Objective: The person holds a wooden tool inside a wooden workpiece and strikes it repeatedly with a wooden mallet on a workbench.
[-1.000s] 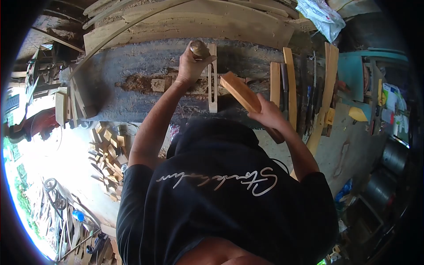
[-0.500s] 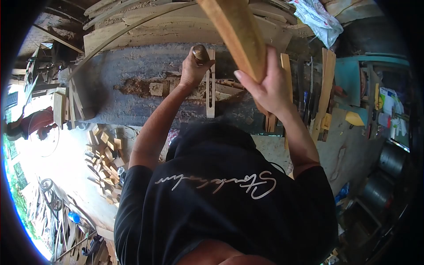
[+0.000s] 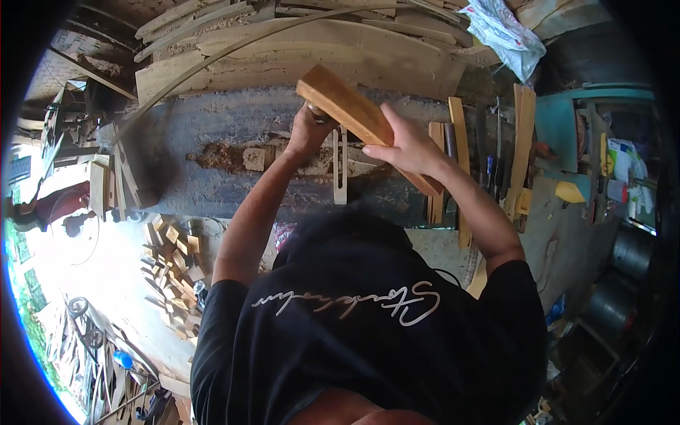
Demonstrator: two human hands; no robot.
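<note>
My left hand (image 3: 309,134) is closed around an upright chisel (image 3: 316,110), its blade hidden from this view. The chisel stands over a narrow slotted wooden piece (image 3: 340,193) lying across the dark workbench (image 3: 234,184). In my right hand (image 3: 411,142) is a thick wooden bar (image 3: 347,106), fingers wrapped round its middle. The bar slants from upper left to lower right. Its far end overlaps the top of the chisel handle in this view.
Wood shavings and small offcuts (image 3: 255,157) fill a hollow in the bench. Long boards (image 3: 297,57) lie along the back. Wooden strips (image 3: 523,142) and tools stand at the right. Cut blocks (image 3: 173,273) are piled on the floor, lower left. A plastic bag (image 3: 506,35) lies at upper right.
The wooden bar in my right hand has swung down and left, from raised high to over the chisel handle. My left hand keeps its hold on the chisel.
</note>
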